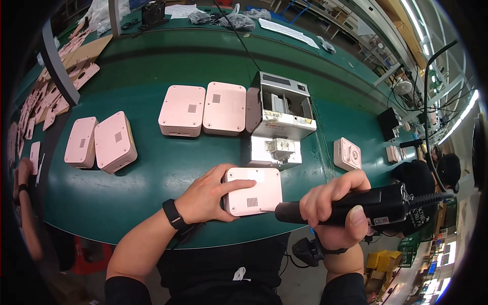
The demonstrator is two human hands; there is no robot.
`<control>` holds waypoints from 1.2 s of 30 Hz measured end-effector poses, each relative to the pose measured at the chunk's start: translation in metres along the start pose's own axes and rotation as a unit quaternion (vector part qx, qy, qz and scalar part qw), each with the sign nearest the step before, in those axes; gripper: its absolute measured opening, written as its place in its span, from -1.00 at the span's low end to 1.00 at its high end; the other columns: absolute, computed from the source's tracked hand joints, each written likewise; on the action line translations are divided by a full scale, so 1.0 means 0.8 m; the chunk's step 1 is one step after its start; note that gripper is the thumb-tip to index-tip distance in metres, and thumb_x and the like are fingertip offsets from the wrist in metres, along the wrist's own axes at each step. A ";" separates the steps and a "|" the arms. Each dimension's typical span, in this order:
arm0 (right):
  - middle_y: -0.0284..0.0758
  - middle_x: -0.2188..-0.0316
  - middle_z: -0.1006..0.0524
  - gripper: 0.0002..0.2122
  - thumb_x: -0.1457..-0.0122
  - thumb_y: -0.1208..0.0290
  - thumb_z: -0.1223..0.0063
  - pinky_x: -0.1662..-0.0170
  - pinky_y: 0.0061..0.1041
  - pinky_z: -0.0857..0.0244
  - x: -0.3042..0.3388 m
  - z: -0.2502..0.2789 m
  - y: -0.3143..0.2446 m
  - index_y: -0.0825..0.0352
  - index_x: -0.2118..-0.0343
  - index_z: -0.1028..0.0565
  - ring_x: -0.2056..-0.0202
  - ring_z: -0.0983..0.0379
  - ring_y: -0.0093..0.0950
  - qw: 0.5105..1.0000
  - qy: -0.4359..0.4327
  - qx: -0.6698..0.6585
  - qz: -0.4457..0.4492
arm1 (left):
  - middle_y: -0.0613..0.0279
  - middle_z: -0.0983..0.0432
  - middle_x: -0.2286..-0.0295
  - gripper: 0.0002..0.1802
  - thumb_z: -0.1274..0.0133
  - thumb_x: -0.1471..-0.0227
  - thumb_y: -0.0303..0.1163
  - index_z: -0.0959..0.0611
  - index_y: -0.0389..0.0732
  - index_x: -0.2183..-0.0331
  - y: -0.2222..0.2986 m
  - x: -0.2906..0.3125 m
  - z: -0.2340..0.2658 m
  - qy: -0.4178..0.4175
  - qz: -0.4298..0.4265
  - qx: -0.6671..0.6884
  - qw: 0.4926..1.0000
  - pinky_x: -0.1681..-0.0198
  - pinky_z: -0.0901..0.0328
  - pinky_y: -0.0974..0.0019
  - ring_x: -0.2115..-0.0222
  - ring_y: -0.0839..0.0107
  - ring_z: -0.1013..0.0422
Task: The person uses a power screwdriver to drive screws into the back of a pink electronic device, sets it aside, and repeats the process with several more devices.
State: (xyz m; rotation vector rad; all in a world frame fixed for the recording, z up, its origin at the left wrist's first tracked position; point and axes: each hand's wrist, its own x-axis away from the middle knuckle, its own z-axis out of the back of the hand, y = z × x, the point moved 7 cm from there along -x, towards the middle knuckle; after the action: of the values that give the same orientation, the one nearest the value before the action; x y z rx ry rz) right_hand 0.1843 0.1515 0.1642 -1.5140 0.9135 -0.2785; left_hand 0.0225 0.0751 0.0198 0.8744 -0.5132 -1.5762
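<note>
Here's the right hand (325, 195), fingers wrapped firmly round the black driver (376, 203), thumb pressed along its near side. The bit reaches left to the near right corner of the pink box (264, 190), which lies flat on the table (152, 213) just in front of the person. And the left hand (203, 195), partly spread, has hold of that box from its left, one finger stretched across the top, the thumb down by the near edge.

So, one corner under the bit: that work looks to be in progress. Are the other corners finished? Dark spots show there, too small to tell screw from bare hole.

Just beyond stands the grey machine (290, 129). To its left, a pair of boxes (225, 109), side by side, and farther left another pair (117, 142); whether these are done or waiting, I can't say. Over on the right, a smaller box (347, 154) sits apart. Way out back, plastic bags (239, 21) lie on the far bench (178, 26).
</note>
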 end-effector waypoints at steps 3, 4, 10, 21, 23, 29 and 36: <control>-0.35 0.67 -0.34 -0.59 -0.10 0.04 -0.14 0.57 -0.41 -0.27 0.003 -0.004 -0.005 0.26 0.32 -0.23 0.72 -0.28 -0.48 1.000 -0.004 0.013 -0.006 | 0.12 -0.29 0.01 -0.11 -0.43 0.44 -0.32 -0.54 0.18 -0.07 0.001 -0.003 -0.002 -0.001 -0.006 -0.003 1.000 -0.09 -0.31 0.12 -0.03 0.07 -0.32; -0.35 0.67 -0.35 -0.58 -0.09 0.03 -0.16 0.56 -0.41 -0.28 0.004 -0.003 -0.008 0.26 0.33 -0.23 0.71 -0.29 -0.48 1.000 0.004 0.015 -0.008 | 0.12 -0.29 0.01 -0.11 -0.43 0.45 -0.32 -0.54 0.18 -0.07 0.001 -0.003 -0.002 -0.001 -0.007 -0.005 1.000 -0.09 -0.31 0.12 -0.03 0.07 -0.32; -0.36 0.66 -0.35 -0.54 -0.05 0.01 -0.22 0.51 -0.40 -0.30 0.009 -0.008 0.011 0.25 0.33 -0.23 0.67 -0.32 -0.47 0.999 0.003 0.030 -0.040 | 0.11 -0.30 0.02 -0.11 -0.43 0.45 -0.32 -0.55 0.18 -0.07 0.002 -0.002 0.000 0.003 0.002 -0.003 1.000 -0.08 -0.32 0.13 -0.02 0.08 -0.32; -0.36 0.64 -0.35 -0.57 -0.08 0.05 -0.20 0.50 -0.41 -0.29 0.009 -0.011 0.019 0.25 0.32 -0.23 0.67 -0.30 -0.48 0.999 -0.020 0.019 -0.034 | 0.10 -0.31 0.02 -0.13 -0.43 0.45 -0.32 -0.56 0.18 -0.05 0.003 -0.004 0.003 0.011 -0.014 -0.001 1.000 -0.09 -0.32 0.15 -0.01 0.09 -0.33; -0.36 0.64 -0.35 -0.59 -0.10 0.06 -0.18 0.51 -0.41 -0.28 0.002 -0.009 0.016 0.25 0.31 -0.24 0.67 -0.30 -0.48 0.999 -0.029 0.019 -0.019 | 0.10 -0.31 0.02 -0.13 -0.44 0.44 -0.31 -0.56 0.18 -0.06 0.003 -0.002 0.002 0.004 -0.003 -0.002 1.000 -0.09 -0.32 0.15 -0.02 0.09 -0.32; -0.34 0.65 -0.34 -0.74 -0.23 0.19 0.02 0.53 -0.43 -0.24 -0.051 0.024 -0.015 0.28 0.27 -0.26 0.68 -0.27 -0.49 0.992 0.031 0.011 0.122 | 0.10 -0.30 0.01 -0.13 -0.43 0.41 -0.29 -0.53 0.20 -0.07 0.009 -0.003 0.001 -0.008 -0.006 -0.013 1.000 -0.09 -0.32 0.14 -0.03 0.08 -0.32; -0.35 0.65 -0.33 -0.78 -0.26 0.23 0.08 0.54 -0.45 -0.24 -0.097 0.045 0.007 0.29 0.27 -0.27 0.69 -0.25 -0.52 0.990 0.087 0.055 0.097 | 0.08 -0.30 0.00 -0.15 -0.44 0.38 -0.25 -0.54 0.21 -0.07 0.006 0.002 0.000 -0.006 0.004 -0.021 1.000 -0.07 -0.32 0.12 -0.02 0.06 -0.33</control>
State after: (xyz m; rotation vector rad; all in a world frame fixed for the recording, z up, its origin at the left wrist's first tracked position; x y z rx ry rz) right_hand 0.1552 0.2304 0.1787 -1.3036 1.1566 -0.3181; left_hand 0.0257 0.0726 0.0233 0.8300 -0.4913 -1.5799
